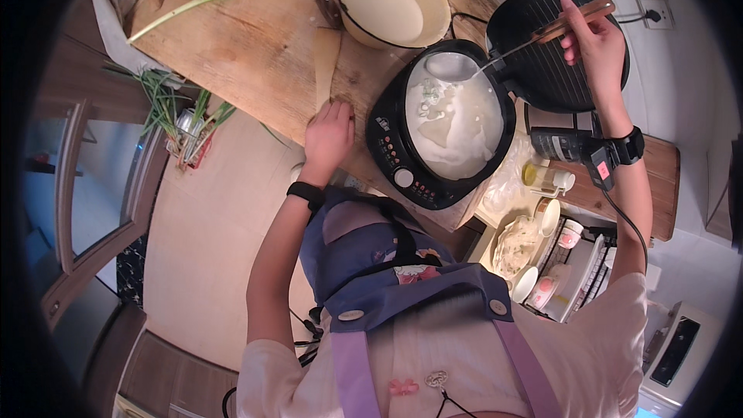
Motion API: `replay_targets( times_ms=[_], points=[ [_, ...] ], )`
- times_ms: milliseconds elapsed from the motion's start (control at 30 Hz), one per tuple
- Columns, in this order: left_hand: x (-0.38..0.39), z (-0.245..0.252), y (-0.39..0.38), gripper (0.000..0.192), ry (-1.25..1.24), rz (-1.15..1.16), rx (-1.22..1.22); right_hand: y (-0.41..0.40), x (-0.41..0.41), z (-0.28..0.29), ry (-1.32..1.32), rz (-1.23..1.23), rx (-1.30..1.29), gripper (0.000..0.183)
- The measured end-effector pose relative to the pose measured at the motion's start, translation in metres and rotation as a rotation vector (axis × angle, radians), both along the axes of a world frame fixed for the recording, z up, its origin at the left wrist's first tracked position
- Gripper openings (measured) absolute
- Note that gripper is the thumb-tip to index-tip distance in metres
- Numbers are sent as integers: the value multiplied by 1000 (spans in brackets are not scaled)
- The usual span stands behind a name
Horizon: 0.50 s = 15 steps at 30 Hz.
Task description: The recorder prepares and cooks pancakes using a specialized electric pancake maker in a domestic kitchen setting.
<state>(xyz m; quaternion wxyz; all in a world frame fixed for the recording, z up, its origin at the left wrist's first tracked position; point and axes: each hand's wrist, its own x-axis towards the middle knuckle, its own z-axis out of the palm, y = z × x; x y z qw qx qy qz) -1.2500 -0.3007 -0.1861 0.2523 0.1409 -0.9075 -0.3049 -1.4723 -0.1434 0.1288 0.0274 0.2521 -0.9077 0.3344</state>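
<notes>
My right hand (598,49) grips the wooden handle of a metal ladle (543,35). The ladle's bowl is at the far edge of a round electric griddle (383,139), over its cooking plate. Pale, runny batter (455,133) spreads unevenly there, with bits of chopped green onion near the ladle. The griddle's ridged black lid (525,17) stands open behind my right hand. My left hand (329,133) rests with curled fingers at the wooden worktop's near edge, against the handle end of a wooden spatula (327,55). Whether the fingers hold that handle is hidden.
An enamel basin (438,11) of batter stands beyond the griddle, next to a cleaver (322,3). One green onion (191,8) lies on the worktop (261,52). To the right are an oil bottle (545,176), stacked flatbreads (514,247) and a dish rack (572,278).
</notes>
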Motion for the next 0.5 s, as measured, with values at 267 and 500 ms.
replay_targets(
  times_ms=[267,500],
  points=[
    [-1,-6,0,9,-5,9,-8,-26,-3,10,39,-13,128,40],
    [-1,-6,0,9,-35,10,-71,-37,-12,17,60,42,186,42]
  ],
)
